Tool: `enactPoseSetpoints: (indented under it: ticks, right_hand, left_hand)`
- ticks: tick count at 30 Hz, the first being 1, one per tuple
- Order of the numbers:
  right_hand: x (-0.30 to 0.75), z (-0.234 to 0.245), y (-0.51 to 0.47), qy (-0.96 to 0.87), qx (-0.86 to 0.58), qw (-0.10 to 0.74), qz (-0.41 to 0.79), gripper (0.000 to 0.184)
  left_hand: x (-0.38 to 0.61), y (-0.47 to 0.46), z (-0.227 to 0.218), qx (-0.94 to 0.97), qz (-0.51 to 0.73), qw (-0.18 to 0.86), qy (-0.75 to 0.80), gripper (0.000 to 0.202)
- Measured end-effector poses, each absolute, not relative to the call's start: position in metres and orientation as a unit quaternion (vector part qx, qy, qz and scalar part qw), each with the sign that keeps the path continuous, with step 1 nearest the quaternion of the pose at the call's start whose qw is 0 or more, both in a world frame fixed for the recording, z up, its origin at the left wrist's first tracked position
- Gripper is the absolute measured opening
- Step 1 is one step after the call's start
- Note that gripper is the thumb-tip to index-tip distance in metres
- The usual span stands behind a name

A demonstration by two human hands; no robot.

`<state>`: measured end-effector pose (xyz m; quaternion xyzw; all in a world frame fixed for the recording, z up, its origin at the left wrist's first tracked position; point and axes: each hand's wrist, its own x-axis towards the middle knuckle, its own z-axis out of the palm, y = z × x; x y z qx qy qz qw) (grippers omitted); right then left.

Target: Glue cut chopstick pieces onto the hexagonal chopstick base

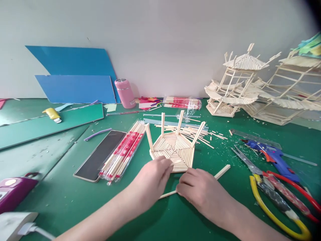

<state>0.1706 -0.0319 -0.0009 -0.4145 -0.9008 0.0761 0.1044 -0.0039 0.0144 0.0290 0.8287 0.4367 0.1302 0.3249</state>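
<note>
Pinching a stick, the left hand could jar a post loose by pressing the base too hard; what the curled right hand grips, I cannot tell.

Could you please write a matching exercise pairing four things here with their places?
1. Hexagonal base of pale wooden sticks
2. Pink cylindrical bottle
3. Blue plastic glue gun
4. Dark-screened rectangular phone

A. Beside red-and-yellow-handled scissors
B. Flat, just left of plastic-wrapped wooden sticks
C. Left hand and right hand at its near side
D. Upright, just right of flat blue boards

Pairs: 1-C; 2-D; 3-A; 4-B
</note>
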Motion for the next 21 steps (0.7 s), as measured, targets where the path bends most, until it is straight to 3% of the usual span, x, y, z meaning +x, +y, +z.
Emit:
enactPoseSetpoints:
  ticks: [5,9,15,21]
  right_hand:
    - [0.221,0.022,-0.031,-0.821,-0.533,0.204,0.035,0.014]
    - [0.264,0.015,-0.035,-0.811,-0.572,0.117,0.024,0.018]
    - [0.272,0.002,-0.037,-0.848,-0.530,0.006,0.009,0.027]
    - [0.266,0.016,-0.033,-0.845,-0.530,-0.070,0.017,0.015]
  left_hand:
    - [0.007,-0.010,0.007,0.926,0.002,0.066,0.372,0.019]
    - [0.007,-0.021,-0.002,0.951,-0.008,-0.025,0.308,0.018]
    - [-0.013,-0.026,-0.006,0.966,0.029,-0.036,0.254,0.023]
    - [-0.037,-0.029,-0.016,0.969,0.075,0.021,0.234,0.024]
